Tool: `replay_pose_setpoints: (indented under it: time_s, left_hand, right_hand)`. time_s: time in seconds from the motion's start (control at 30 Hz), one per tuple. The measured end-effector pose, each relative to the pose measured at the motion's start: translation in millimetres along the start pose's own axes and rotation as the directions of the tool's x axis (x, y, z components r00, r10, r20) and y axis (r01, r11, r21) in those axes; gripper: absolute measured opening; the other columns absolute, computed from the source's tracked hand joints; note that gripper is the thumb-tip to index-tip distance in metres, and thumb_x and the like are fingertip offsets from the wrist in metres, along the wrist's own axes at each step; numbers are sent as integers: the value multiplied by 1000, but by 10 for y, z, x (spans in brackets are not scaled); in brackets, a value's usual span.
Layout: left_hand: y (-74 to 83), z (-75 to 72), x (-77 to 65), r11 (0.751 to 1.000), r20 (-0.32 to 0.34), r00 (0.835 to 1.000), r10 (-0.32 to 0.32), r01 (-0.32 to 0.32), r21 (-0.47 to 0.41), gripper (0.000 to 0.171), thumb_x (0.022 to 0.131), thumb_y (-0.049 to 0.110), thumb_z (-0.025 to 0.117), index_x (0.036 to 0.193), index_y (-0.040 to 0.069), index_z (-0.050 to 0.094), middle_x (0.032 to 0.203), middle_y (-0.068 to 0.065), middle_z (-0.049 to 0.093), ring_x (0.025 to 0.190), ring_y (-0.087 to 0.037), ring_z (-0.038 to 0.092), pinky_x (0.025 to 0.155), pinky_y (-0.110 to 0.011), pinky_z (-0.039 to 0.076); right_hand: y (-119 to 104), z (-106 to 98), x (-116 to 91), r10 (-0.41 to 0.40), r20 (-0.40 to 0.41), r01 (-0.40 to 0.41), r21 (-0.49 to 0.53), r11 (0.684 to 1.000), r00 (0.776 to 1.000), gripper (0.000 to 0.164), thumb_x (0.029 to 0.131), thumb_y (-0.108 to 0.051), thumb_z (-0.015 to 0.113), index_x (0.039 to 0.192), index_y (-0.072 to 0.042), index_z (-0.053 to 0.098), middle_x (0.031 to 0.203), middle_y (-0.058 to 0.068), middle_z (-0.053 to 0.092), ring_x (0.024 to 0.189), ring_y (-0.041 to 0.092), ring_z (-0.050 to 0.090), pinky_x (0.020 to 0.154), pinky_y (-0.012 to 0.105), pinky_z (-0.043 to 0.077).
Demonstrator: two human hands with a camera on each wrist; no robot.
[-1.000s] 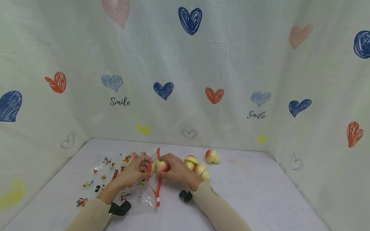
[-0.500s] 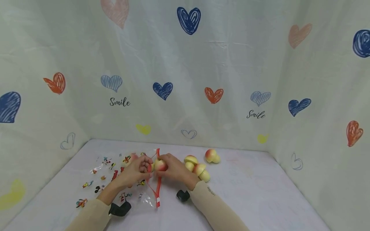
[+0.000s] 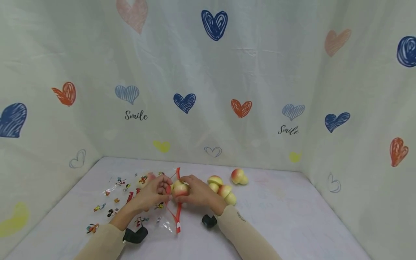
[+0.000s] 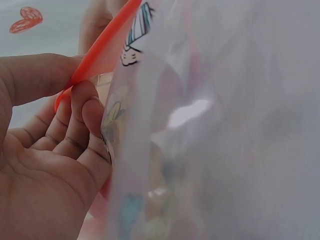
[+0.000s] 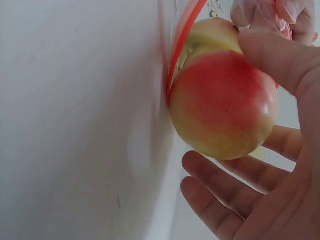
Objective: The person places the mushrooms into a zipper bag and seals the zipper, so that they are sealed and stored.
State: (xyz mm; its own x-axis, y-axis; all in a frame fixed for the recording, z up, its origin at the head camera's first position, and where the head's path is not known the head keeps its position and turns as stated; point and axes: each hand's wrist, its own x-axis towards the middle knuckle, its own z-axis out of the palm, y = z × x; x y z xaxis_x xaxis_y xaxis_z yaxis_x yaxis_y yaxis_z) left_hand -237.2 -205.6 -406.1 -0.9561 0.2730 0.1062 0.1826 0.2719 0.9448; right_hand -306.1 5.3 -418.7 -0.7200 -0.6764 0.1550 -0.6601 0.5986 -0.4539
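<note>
My left hand (image 3: 152, 191) pinches the red rim of a clear zip bag (image 4: 105, 45) printed with cartoon figures, thumb on one side and fingers on the other. The bag lies on the table with its mouth, edged by a red zip strip (image 3: 178, 216), facing right and parted. Right at that mouth, my right hand (image 3: 201, 195) holds a red-and-yellow toy mushroom (image 5: 225, 105) between thumb and fingers. Its rounded cap faces the right wrist camera, and a yellow part shows behind it near the red rim. Something pinkish (image 3: 151, 176) shows through the bag, partly hidden behind my left hand.
Right of my right hand, two more toy mushrooms (image 3: 214, 183) (image 3: 227, 194) lie close together. Another mushroom (image 3: 238, 176) rests farther back. Black wrist devices (image 3: 135, 235) (image 3: 209, 221) hang by both sleeves. A heart-printed curtain (image 3: 211, 72) encloses the table (image 3: 276, 216).
The mushroom has shifted slightly left into the bag's mouth and turned in my right hand, its red side now lower. My left hand stays on the bag's rim.
</note>
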Motion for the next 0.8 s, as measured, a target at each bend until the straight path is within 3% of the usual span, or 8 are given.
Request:
replay_pose_setpoints:
  time_s: [0.33,0.8]
  left_hand:
    - [-12,5,5,1000,6,1000,0,0,-2,42,83,-4,69,117,-5,44,91,-13,51,79,-22,51,62,-23,45]
    - [-19,-10,2,1000,14,1000,25,-25,6,43,82,-2,70,116,-5,43,90,-13,49,74,-17,49,61,-22,44]
  right_hand:
    - [50,-64,-46,13,22,-15,101,995,1000,63,81,-47,72,133,-19,51,125,-2,54,86,6,56,80,24,46]
    - [57,-125,-33,-69,28,67,86,994,997,45,85,-35,72,123,-15,58,117,-5,58,81,9,58,73,19,46]
